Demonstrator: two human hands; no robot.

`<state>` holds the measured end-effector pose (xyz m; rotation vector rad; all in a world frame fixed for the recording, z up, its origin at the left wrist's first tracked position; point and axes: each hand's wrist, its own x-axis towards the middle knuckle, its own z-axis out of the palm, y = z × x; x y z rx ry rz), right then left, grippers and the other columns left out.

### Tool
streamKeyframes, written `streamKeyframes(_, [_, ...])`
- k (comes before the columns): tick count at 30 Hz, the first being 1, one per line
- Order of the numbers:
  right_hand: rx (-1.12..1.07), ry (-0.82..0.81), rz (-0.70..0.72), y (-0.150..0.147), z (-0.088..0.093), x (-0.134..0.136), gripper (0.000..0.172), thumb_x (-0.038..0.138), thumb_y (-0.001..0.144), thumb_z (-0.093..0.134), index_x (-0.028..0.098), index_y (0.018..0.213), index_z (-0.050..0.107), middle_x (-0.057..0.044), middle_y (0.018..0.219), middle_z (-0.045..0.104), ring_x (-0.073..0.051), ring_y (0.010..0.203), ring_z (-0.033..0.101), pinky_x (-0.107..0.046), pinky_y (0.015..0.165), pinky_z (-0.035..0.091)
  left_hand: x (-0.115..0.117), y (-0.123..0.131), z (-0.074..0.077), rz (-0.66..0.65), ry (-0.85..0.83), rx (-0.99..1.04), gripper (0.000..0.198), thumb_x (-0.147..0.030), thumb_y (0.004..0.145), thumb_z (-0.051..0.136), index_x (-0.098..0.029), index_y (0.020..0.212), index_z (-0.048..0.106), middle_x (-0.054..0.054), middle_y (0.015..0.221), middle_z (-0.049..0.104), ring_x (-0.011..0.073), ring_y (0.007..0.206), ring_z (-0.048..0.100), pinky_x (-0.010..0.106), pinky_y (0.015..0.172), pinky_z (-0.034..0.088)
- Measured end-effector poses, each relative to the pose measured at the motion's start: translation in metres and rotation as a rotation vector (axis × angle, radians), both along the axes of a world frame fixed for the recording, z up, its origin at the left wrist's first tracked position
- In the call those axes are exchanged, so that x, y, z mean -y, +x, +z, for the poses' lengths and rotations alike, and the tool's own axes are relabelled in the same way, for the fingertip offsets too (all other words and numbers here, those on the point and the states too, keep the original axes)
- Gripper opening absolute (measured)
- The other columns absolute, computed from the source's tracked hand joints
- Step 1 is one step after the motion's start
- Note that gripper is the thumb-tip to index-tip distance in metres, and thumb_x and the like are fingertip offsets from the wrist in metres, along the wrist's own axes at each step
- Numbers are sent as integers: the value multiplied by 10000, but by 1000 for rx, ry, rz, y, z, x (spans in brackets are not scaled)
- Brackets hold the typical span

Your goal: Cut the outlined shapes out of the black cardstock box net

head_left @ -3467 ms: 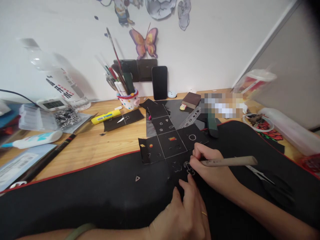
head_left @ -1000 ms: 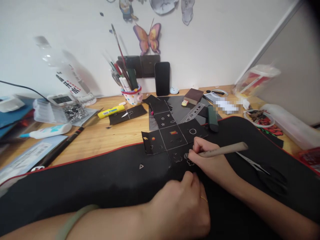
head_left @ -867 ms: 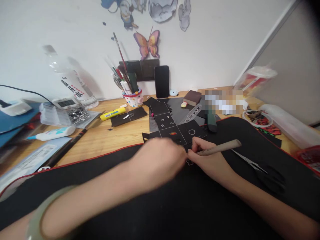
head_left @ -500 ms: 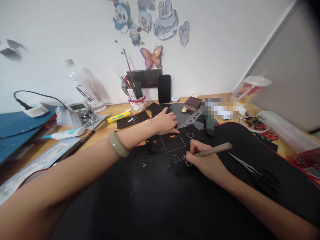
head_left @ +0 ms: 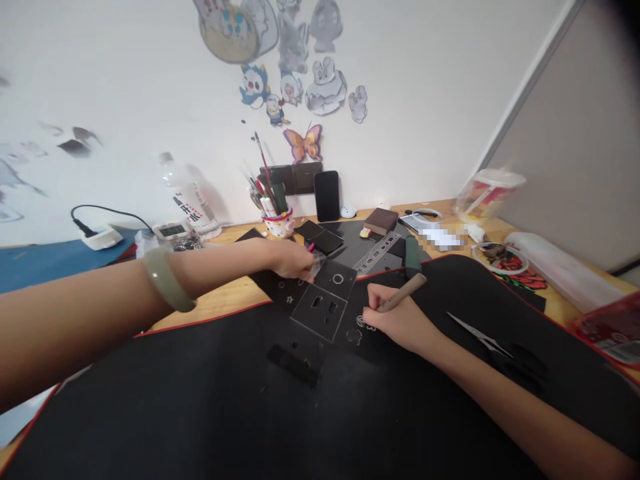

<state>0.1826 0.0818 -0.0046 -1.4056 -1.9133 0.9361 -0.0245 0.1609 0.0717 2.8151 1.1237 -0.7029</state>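
Your left hand (head_left: 295, 263) is at the far part of the black paper (head_left: 320, 323), which extends toward you; blur hides whether those fingers grip. Your right hand (head_left: 393, 319), at its right side, pinches a beige tool (head_left: 406, 291) slanting up rightward.

Can slide over the near black mat (head_left: 200, 420). Bumps into the right hand (head_left: 395, 317) and scissors (head_left: 490, 342) to the right, pen cup (head_left: 280, 225) and phone (head_left: 327, 196) at the back.

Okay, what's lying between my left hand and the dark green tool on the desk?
In the head view, part of the black card by your left hand, then the stencil ruler on the grey sheet.
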Motion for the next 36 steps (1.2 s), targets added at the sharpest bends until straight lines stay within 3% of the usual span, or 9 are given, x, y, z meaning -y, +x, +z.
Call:
streamKeyframes(9, [-19,-3,76,1,5,-1,221,142,585,513,194,542,302,73,486,294,-77,480,280,-215,443,197,95,-25,-14,162,-200,107,328,-290,862,397,-125,725,645,64,637,631,125,534,564,195,458,384])
streamKeyframes(12, [-47,-12,93,3,3,-2,210,127,588,508,193,551,312,75,488,315,-73,478,292,-209,442,206,107,-22,-7,111,-597,148,256,-280,850,450,-161,766,660,17,594,634,81,500,567,142,446,398])
streamKeyframes(14, [-64,-19,108,4,3,-3,209,117,594,504,191,549,314,75,488,317,-73,483,294,-207,445,208,107,-16,1,47,-682,144,191,-284,810,525,-167,757,667,11,565,627,88,485,565,151,444,403])
streamKeyframes(17, [-87,-53,138,6,3,-5,194,117,609,507,188,560,333,78,493,328,-68,482,297,-202,445,212,101,1,7,-47,-176,169,260,-339,801,533,-152,659,644,36,580,614,145,535,573,236,499,420])
streamKeyframes(19, [-100,-92,160,7,2,-8,182,127,620,516,188,576,350,81,496,342,-64,476,301,-198,441,218,101,14,0,-91,70,276,321,-346,861,426,-150,695,619,42,673,615,157,618,579,266,563,433])
streamKeyframes(23, [-121,-156,181,10,3,-13,164,156,639,537,184,603,380,78,510,374,-63,478,315,-192,439,234,113,29,-42,-274,230,436,265,-318,880,387,-148,889,590,57,890,611,180,781,557,278,586,455])
streamKeyframes(27, [-150,-178,152,14,11,-15,168,179,662,548,180,614,388,76,530,366,-63,494,317,-193,457,248,130,31,-79,-312,451,475,264,-207,884,358,-86,1035,537,114,1091,568,187,785,544,268,516,458])
streamKeyframes(31, [-130,-107,99,16,16,-11,157,195,703,529,184,627,392,73,539,353,-71,506,310,-200,469,256,136,31,-86,-333,465,438,254,-128,837,381,-76,1048,513,163,1183,509,181,758,545,254,506,457])
streamKeyframes(36, [-68,-97,173,11,8,-6,172,168,714,514,194,631,365,75,533,335,-79,508,303,-204,462,253,136,35,-87,-326,445,432,262,-146,805,370,-78,1021,503,202,1161,515,178,689,547,259,489,444])
